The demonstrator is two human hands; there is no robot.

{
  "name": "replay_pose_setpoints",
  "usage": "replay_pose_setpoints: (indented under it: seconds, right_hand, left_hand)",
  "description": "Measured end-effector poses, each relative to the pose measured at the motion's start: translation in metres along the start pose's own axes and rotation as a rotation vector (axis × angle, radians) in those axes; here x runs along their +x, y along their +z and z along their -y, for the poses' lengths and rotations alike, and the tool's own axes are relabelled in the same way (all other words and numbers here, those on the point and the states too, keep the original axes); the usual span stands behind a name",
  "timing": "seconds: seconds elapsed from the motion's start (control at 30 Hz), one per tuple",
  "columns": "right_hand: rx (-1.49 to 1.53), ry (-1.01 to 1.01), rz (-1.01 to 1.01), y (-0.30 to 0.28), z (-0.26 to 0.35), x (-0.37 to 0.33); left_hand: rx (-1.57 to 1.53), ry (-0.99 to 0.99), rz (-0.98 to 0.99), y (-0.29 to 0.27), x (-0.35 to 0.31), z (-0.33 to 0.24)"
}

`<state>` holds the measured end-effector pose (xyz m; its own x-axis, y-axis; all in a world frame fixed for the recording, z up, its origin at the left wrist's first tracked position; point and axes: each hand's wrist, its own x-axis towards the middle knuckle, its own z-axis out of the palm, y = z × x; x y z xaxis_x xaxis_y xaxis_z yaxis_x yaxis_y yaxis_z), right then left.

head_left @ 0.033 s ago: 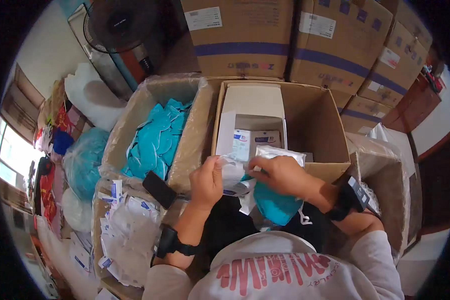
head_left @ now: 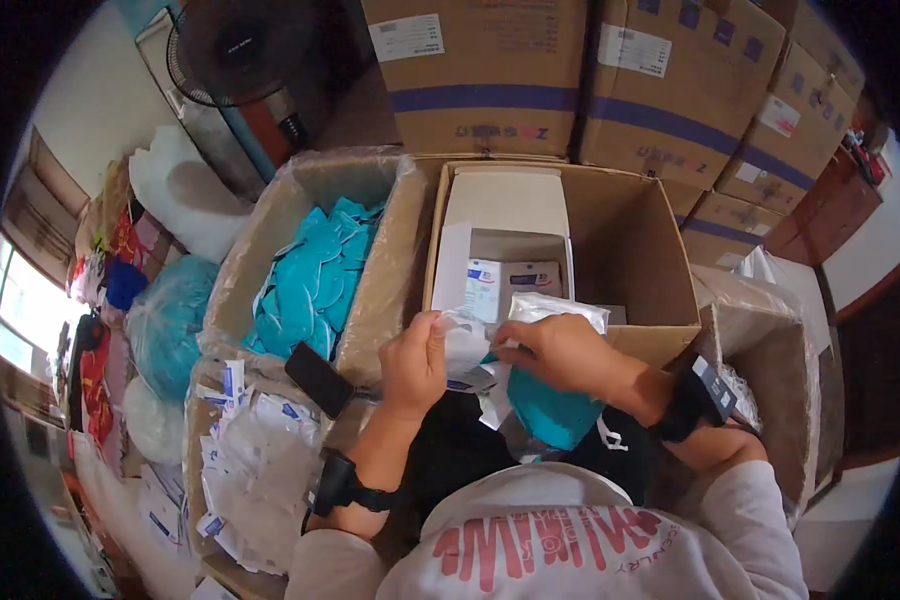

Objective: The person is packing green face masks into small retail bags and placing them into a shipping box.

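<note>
A small clear plastic bag [head_left: 463,345] with blue print is stretched between my two hands, in front of the open carton. My left hand [head_left: 413,362] pinches its left edge between thumb and fingers. My right hand [head_left: 560,352] is closed at the bag's right edge, its fingertips partly hidden. Beneath the right palm hangs a teal rounded piece [head_left: 550,410] resembling a folded face mask, near a white strap [head_left: 610,434]. White packaging [head_left: 540,307] shows just beyond that hand. More teal pieces [head_left: 315,270] with pale edges are heaped in the plastic-lined box at left.
The brown carton [head_left: 660,250] ahead holds a white inner box [head_left: 505,200] with printed packets. Left of me, a black phone [head_left: 319,380] lies over a box of clear printed bags [head_left: 265,470]. Another plastic-lined box [head_left: 795,400] stands at right. Sealed cartons [head_left: 480,70] are stacked behind.
My right hand has shifted very slightly left and down with the bag edge. The left hand looks unmoved.
</note>
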<state>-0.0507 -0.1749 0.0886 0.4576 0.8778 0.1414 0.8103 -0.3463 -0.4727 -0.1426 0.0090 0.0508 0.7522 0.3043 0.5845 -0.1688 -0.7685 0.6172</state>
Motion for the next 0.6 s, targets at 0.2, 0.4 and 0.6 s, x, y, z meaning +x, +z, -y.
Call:
replay_pose_setpoints:
  seconds: [0.2, 0.4, 0.6]
  right_hand:
    - [-0.325, -0.02, 0.021, -0.002, 0.014, 0.004]
    - [-0.369, -0.103, -0.039, 0.006, 0.007, 0.003]
    - [-0.46, -0.188, -0.105, 0.014, 0.003, -0.007]
  left_hand:
    - [0.027, -0.009, 0.001, 0.001, 0.002, -0.008]
    - [-0.014, -0.078, 0.031, 0.003, 0.004, -0.009]
    - [-0.015, -0.155, 0.011, 0.01, 0.007, -0.004]
